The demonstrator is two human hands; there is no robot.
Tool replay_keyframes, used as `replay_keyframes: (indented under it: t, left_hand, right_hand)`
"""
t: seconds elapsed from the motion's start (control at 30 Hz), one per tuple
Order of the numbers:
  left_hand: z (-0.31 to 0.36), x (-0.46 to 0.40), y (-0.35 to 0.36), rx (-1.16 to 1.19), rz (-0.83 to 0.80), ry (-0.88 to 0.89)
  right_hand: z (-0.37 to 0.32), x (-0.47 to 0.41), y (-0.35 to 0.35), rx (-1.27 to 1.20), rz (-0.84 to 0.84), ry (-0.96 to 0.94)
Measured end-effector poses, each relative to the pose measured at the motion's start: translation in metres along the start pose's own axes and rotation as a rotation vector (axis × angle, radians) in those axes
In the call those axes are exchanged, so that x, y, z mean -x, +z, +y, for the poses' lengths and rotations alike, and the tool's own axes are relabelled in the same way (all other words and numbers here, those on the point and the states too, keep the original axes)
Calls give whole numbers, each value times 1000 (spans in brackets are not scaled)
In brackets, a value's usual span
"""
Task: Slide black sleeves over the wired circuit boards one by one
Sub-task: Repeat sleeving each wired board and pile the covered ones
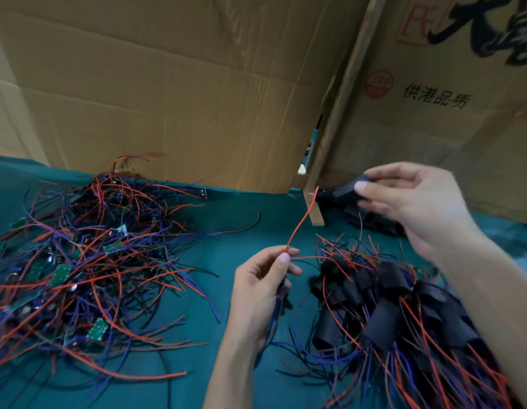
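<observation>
Black and limp, a sleeve (pixel 352 185) sits pinched in our right hand (pixel 415 202) above the table, while our left hand (pixel 262 287) grips a light wired board by its floppy red wire (pixel 300 222), better held at the stiff board.

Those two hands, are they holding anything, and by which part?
The left hand pinches a wired circuit board's red wire partway along; the board itself is hidden. The right hand pinches a black sleeve at one end.
</observation>
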State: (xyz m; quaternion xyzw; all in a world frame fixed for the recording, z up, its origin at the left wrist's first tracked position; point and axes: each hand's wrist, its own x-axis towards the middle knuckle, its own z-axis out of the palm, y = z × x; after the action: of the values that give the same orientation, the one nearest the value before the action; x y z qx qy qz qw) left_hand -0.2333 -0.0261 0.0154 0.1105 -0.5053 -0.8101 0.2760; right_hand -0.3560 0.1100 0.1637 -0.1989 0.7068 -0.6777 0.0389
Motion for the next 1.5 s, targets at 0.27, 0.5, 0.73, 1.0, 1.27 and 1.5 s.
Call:
replay_keyframes:
  t: [0.27, 0.5, 0.73, 1.0, 1.27, 1.5]
  left_hand:
    - [2, 2, 3, -11, -15, -17]
    - [2, 1, 3, -28, -12, -17]
    - [7, 0, -1, 27, -29, -102]
    - [3, -3, -11, -47, 27, -39]
    - [2, -3, -5, -83, 110, 4]
    - [9, 0, -2, 16, 145, 11]
  right_hand:
    - [2, -12, 16, -23, -96, 54]
    - [18, 16, 32, 201, -227, 111]
    - [33, 41, 59, 726, -142, -84]
    - [46, 53, 65, 663, -65, -146]
    - [51, 46, 61, 575, 12, -165]
    - [57, 45, 66, 521, 61, -134]
